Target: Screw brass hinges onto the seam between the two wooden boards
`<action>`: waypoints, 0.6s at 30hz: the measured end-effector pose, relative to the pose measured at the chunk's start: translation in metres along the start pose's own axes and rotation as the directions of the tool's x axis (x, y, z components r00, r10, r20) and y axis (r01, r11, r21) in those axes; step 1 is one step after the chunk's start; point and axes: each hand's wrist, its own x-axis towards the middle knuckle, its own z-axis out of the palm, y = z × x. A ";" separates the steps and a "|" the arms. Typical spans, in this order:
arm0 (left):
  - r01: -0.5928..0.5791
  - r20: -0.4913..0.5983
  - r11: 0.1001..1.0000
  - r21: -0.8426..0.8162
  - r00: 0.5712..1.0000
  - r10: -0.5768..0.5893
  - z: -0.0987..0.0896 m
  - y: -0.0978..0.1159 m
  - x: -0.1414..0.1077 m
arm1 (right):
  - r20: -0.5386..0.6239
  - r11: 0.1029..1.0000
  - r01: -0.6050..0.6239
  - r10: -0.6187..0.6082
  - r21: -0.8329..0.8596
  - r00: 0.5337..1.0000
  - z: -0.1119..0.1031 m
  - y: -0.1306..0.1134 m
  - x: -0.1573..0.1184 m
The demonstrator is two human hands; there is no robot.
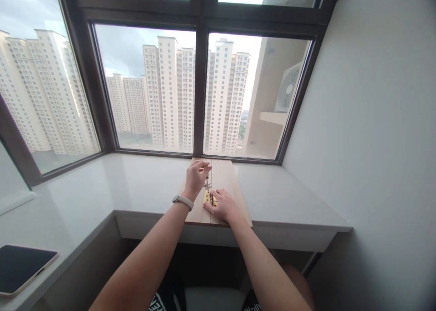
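One slim tool, red and yellow at its grip, sits pinched in the left hand, centre of frame. Just below, the right hand holds a small yellow piece against a flat wooden board. Both items are probably light and stiff; dark fittings may be fragile, so edges suit gripping. White worktop: smooth.

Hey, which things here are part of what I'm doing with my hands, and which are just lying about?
In use:
Slim tool with a red and yellow handle, in your left hand
Small yellow piece, touched by your right hand
Wooden board, beneath them

Apparently just lying about:
Dark-screened device on the counter, off to the left
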 end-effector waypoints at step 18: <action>0.016 -0.009 1.000 0.019 1.000 -0.016 0.000 -0.001 0.001 | 0.006 1.000 0.012 -0.012 0.012 1.000 -0.001 0.000 -0.001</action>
